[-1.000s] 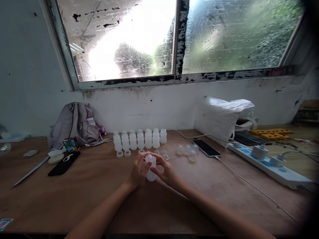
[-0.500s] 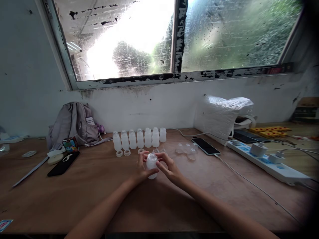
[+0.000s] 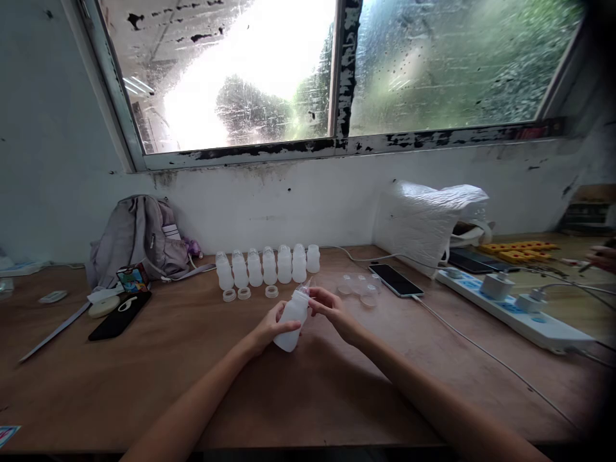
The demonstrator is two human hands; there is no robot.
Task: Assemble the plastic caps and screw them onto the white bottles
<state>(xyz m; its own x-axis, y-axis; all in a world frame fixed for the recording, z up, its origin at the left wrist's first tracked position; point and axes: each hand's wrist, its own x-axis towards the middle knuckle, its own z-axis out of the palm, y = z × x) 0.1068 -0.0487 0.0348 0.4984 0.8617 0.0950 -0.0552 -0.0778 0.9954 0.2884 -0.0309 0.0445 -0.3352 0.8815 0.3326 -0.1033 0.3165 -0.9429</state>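
A frosted white baby bottle (image 3: 289, 324) is tilted to the right, with my left hand (image 3: 270, 328) wrapped round its body. My right hand (image 3: 332, 309) has thumb and fingers pinched at the bottle's mouth, on a clear teat (image 3: 303, 289). The fingers partly hide how the teat sits in the neck. Behind my hands stands a row of several similar bottles (image 3: 268, 266); the rightmost bottle (image 3: 313, 258) is shorter, with no teat visible. White collar rings (image 3: 271, 292) lie before the row. Several clear domed caps (image 3: 360, 287) lie right of my right hand.
A phone (image 3: 395, 281) on a cable and a power strip (image 3: 513, 313) with chargers lie right. Silvery wrap (image 3: 423, 221) stands behind. Left are a grey backpack (image 3: 139, 240), a black case (image 3: 120, 316) and a metal ruler (image 3: 55, 332). Another person's hand (image 3: 604, 256) shows far right.
The bottle has gone from upright to tilted, with my left hand lower round it. My right hand has moved to its mouth with a clear teat. Another person's hand has appeared at far right.
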